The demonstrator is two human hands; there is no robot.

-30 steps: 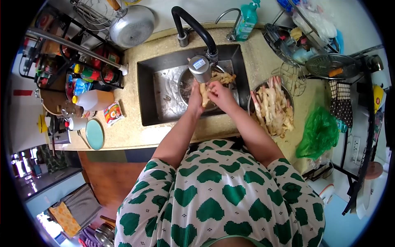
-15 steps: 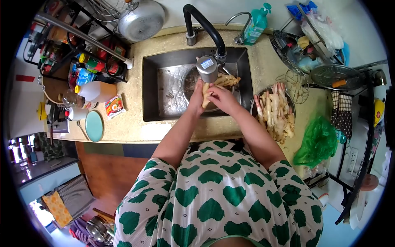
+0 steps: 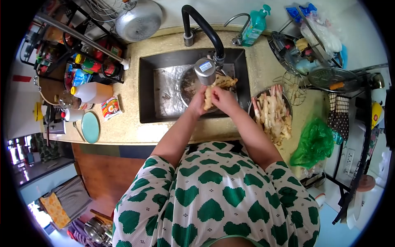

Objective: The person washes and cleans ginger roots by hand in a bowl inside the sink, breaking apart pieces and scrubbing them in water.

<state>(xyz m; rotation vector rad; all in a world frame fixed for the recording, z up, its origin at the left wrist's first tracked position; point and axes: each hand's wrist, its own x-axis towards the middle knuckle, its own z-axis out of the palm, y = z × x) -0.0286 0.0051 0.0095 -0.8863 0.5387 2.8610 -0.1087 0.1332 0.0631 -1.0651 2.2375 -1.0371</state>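
Under the tap head [image 3: 205, 73], over the sink [image 3: 164, 111], both my hands are closed around one pale chicken foot [image 3: 208, 99]. My left hand [image 3: 198, 102] grips it from the left side. From the right, my right hand [image 3: 224, 100] pinches it with bent fingers. Behind them a metal bowl [image 3: 181, 87] stands in the sink, partly hidden by the tap head and my hands. More chicken feet [image 3: 226, 81] lie in that bowl. On the counter to the right, a second bowl is heaped with chicken feet [image 3: 271, 111].
A green plastic bag [image 3: 313, 142] lies on the right counter near a wire rack [image 3: 294, 86]. Behind the sink stands a soap bottle [image 3: 254, 26]. To the left are a jug [image 3: 92, 92], a noodle packet [image 3: 111, 108] and a teal plate [image 3: 90, 126].
The chicken foot has turned in my hands, its toe end now pointing down toward me. My right hand has shifted its fingers on it. The whole view has moved slightly.
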